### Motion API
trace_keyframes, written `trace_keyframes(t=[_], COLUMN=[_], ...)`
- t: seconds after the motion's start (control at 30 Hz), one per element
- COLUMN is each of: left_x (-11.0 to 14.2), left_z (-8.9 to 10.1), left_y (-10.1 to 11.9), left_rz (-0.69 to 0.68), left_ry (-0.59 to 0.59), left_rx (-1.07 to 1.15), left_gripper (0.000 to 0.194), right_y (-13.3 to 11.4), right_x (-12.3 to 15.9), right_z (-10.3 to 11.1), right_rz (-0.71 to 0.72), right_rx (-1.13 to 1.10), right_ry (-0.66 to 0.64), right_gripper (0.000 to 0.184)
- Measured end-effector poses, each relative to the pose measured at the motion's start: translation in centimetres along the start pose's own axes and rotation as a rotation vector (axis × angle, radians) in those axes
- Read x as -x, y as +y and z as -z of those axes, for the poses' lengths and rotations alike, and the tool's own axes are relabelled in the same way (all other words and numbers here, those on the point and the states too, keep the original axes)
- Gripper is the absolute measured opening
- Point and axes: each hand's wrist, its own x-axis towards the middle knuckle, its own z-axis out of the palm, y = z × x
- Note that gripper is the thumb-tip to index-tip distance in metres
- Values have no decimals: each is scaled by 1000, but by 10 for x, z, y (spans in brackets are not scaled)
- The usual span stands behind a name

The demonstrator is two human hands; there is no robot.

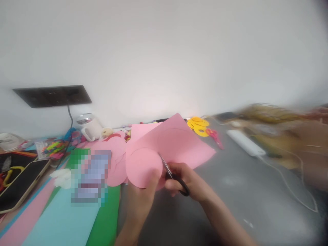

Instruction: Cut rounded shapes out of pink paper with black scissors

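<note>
Head view: right hand (183, 181) grips black-handled scissors (169, 173), located just right of the pink disc (143, 164); long axis runs diagonally, tips pointing away and leftward. Left hand (145, 196) holds the disc's near edge.

Bright, soft lt; wall (164, 61) brightest nr ctr; faint glare on tabletop (225, 201); R edge v. blurry.

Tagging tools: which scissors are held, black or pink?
Black-handled pair, in the right hand; the pink pair lies on the table by yellow cutouts.
</note>
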Motion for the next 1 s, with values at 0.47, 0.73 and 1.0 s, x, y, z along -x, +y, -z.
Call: trace_keyframes(t=[0.47, 0.73, 1.0], left_x=[7, 2, -1], left_z=[-1, 4, 9], left_y=[5, 4, 2], left_rz=[-17, 7, -7], left_ry=[43, -55, -145], left_rx=[-61, -74, -80], left_gripper=[35, 39, 44], right_y=[6, 8, 11], right_x=[-3, -2, -3], right_z=[2, 4, 5], right_rz=[42, 39, 52], right_rx=[-99, -106, -86], right_ry=[-19, -38, -36], right_gripper=[50, 46, 48])
